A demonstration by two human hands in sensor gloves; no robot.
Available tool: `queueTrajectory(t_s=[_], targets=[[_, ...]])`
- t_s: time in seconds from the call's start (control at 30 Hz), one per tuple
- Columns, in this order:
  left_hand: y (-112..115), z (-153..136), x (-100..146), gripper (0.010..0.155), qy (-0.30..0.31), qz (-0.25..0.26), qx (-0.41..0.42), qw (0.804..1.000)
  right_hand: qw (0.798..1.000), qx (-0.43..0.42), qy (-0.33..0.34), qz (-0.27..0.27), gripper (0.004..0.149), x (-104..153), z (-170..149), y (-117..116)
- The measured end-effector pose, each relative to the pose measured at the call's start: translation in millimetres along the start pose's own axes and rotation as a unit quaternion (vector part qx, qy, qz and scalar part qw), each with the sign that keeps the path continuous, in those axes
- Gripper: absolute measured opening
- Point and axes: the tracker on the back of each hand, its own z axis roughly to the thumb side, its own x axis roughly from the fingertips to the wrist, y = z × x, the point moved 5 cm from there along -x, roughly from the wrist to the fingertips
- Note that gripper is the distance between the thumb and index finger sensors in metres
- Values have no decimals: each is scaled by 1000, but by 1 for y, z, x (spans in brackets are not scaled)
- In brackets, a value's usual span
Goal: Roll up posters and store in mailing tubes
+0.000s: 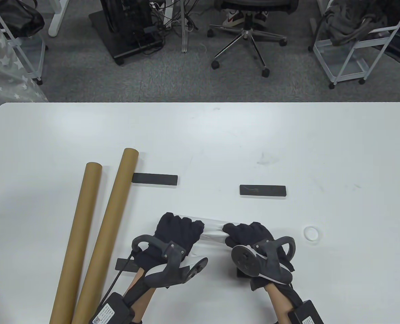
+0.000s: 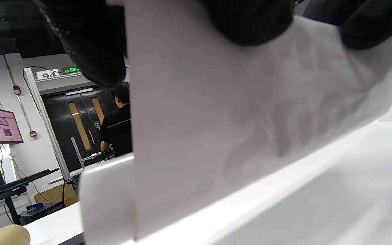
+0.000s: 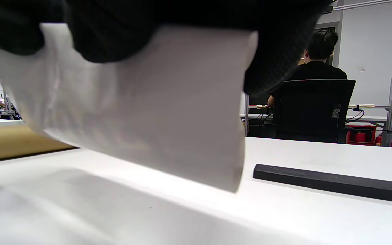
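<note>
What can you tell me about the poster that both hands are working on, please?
The poster is white, thin paper, partly rolled into a loose tube lying crosswise near the table's front edge. The left hand and right hand curl over the roll from above, one towards each end. The left wrist view shows faint grey print showing through the paper. The right wrist view shows the roll's right end raised slightly off the table, with flat sheet spreading beneath towards the person.

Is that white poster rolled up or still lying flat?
Partly rolled. Both hands, left hand and right hand, grip the poster as a curled roll, while its near part lies flat on the table.
</note>
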Motion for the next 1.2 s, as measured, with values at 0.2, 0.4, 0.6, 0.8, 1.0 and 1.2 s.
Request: queueTrajectory(t_s=[0.2, 0.4, 0.6, 0.8, 1.0, 1.2], targets=[[-3, 2, -1, 46, 19, -3, 18, 1000, 997, -52, 2, 49, 41, 1, -2, -7], [4, 3, -2, 62, 32, -39, 11, 999, 997, -24, 24, 69, 55, 2, 4, -12], [4, 4, -2, 33, 21, -40, -28, 999, 999, 18, 25, 32, 43, 1, 13, -7], [-2, 13, 2, 36, 37, -14, -82, 996, 997, 61, 29, 32, 42, 4, 18, -7], [-2, 9, 0, 52, 20, -31, -15, 999, 999, 25, 7, 38, 46, 3, 11, -9], [-7, 4, 2, 56, 29, 7, 23, 999, 999, 17, 11, 31, 55, 3, 8, -6]])
